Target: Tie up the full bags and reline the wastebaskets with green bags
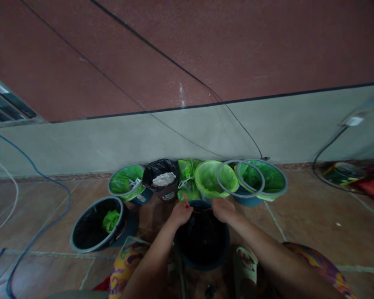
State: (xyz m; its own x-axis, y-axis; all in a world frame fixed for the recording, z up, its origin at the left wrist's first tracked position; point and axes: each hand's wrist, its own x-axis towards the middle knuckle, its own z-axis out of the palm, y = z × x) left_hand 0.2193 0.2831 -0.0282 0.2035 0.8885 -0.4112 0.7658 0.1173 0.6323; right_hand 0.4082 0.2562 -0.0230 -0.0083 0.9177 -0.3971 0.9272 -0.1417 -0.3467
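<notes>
A dark bin (pixel 202 265) stands between my feet with a black liner (pixel 202 232) inside. At the far left of its rim my left hand (pixel 182 212) is closed on the liner's edge. My right hand (pixel 223 209) grips the same edge on the right, its fingertips partly hidden. A thin red drawstring (pixel 203 210) runs along the liner between both hands. Just beyond the bin lie a tied green bag (pixel 189 179) and a bin with a light green liner (pixel 216 182).
Against the wall, a loose grey ring (pixel 218 176) leans over a green-lined bin (pixel 272 178). To the left are a black-lined bin (pixel 148 178), another green-lined bin (pixel 114 178) and a tipped bin (pixel 73 241). A blue cable (pixel 69 199) crosses the tiled floor.
</notes>
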